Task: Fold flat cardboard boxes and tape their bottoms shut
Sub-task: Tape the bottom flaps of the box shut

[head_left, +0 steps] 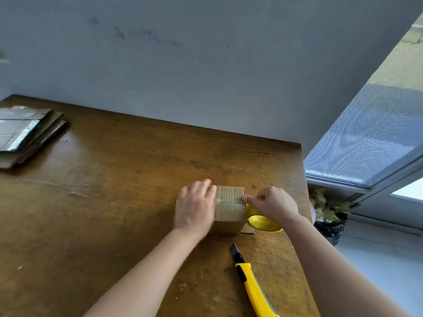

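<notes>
At the far left a stack of flat boxes [29, 136] lies on the brown wooden table [114, 202], its top sheet catching a pale glare. Well to the right, near the table's right edge, the left hand [196, 207] lies flat on the folded box [230, 211], fingers straight and close together, pressing on its left half. The box stands on the table with its closed flaps up (a loose bit of cardboard pokes out at its bottom right). In front of the box a yellow knife [251, 284] lies apart from both hands. Just beside the box's right side the right hand [274, 205] curls round a yellow tape roll [263, 223], one fingertip pressing at the box's top right edge. Further right are a window [366, 143] and a black bag [329, 227] on the floor
</notes>
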### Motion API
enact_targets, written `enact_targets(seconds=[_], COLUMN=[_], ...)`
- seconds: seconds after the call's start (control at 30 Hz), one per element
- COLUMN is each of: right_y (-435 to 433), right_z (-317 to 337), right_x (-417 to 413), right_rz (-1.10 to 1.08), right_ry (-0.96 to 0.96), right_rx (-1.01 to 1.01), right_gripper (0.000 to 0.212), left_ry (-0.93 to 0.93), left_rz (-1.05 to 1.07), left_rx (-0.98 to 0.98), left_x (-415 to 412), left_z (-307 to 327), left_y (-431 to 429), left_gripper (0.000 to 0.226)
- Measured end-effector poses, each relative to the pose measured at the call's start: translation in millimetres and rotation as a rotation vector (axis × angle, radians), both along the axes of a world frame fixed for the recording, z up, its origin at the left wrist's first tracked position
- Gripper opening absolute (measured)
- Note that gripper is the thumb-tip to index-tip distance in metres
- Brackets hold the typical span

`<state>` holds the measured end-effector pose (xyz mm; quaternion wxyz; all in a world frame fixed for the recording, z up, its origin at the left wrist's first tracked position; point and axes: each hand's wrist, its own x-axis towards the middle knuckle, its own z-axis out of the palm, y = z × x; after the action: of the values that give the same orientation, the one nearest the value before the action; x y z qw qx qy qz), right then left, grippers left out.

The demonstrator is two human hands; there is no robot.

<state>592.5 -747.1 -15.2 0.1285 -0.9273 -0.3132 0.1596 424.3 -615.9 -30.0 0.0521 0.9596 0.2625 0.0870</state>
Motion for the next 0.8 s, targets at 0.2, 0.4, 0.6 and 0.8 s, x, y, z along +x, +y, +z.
enact_targets(seconds=[0.2, 0.4, 0.6, 0.8], right_y=[2, 16, 32, 40], right_z=[3, 1, -3, 6], right_x=[-8, -26, -49, -66], right_rz=[-0.030, -0.049, -0.057, 0.000], right_ry=[-0.024, 0.062, 0.132, 0.579], right_rx=[-0.015, -0.049, -0.034, 0.131], right_gripper=[0.063, 0.062, 0.060, 0.023], left_ry=[0.178, 0.185, 0.187, 0.179], left_rz=[-0.348, -0.252, 0.089, 0.157], left_rx=[-0.004, 0.052, -0.026, -0.155], left_x=[2, -29, -35, -33], left_z=[-16, -19, -13, 1], left_y=[-32, 8, 21, 54], left_gripper=[0.073, 0.082, 0.084, 0.054])
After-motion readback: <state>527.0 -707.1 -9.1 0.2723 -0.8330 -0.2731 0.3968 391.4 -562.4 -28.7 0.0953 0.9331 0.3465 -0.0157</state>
